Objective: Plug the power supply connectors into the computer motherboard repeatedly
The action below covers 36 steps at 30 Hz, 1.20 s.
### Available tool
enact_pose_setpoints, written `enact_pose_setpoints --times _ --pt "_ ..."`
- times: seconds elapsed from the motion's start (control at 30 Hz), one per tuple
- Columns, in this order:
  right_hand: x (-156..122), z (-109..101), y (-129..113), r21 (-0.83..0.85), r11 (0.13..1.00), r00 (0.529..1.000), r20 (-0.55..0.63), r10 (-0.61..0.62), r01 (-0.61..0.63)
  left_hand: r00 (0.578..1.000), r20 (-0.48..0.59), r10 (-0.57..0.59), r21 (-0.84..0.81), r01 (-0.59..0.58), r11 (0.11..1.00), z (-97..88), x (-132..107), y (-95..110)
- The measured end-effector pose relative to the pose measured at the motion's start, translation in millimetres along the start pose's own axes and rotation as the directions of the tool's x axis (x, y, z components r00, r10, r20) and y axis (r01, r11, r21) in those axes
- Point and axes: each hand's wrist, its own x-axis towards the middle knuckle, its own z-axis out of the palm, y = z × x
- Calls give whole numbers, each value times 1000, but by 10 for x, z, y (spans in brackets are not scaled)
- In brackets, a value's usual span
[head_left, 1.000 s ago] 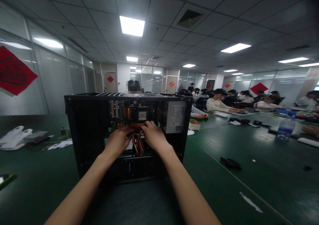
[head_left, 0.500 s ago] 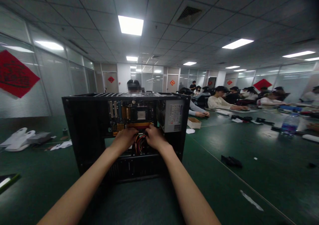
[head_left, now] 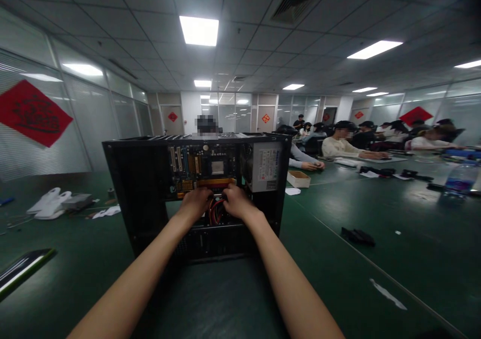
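Note:
In front of me a black computer case (head_left: 135, 199) stands on the green table with its side off. Inside are a motherboard (head_left: 225, 153), a power supply (head_left: 265, 166) with a white label at the upper right, and a bundle of red and dark cables (head_left: 215, 212). My left hand (head_left: 195, 203) is closed at the motherboard's lower edge, below the orange and yellow slots (head_left: 218, 183). On the other side of the cables, my right hand (head_left: 237, 201) has its fingers bent inward at the same edge. Whatever the fingertips grip is hidden.
A phone-like device (head_left: 24, 271) with a green edge lies at left, near white plastic bags (head_left: 50, 202) and a grey box (head_left: 77, 202). To the right are an open small box (head_left: 298, 179), black straps (head_left: 357, 236) and a water bottle (head_left: 459, 180). Other people sit along the table.
The view has turned slightly, so the case and surroundings appear shifted to the right. Both hands stay at the motherboard's lower edge with little visible movement.

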Motion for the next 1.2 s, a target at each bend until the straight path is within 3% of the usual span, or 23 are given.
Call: enact_pose_setpoints --times 0.23,0.7,1.0,1.2 --pt "-22 -8 -18 -10 997 996 40 -77 77 996 65 -64 38 62 997 2 70 -50" --pt "16 -42 -57 -50 991 990 63 -123 126 996 83 -41 -67 47 997 62 117 -93" --pt "151 -51 -35 -173 938 947 167 -273 301 996 46 -72 -187 79 979 106 95 -155" --pt "127 -49 -26 -245 946 971 163 -176 213 994 53 -98 -170 106 980 84 85 -113"
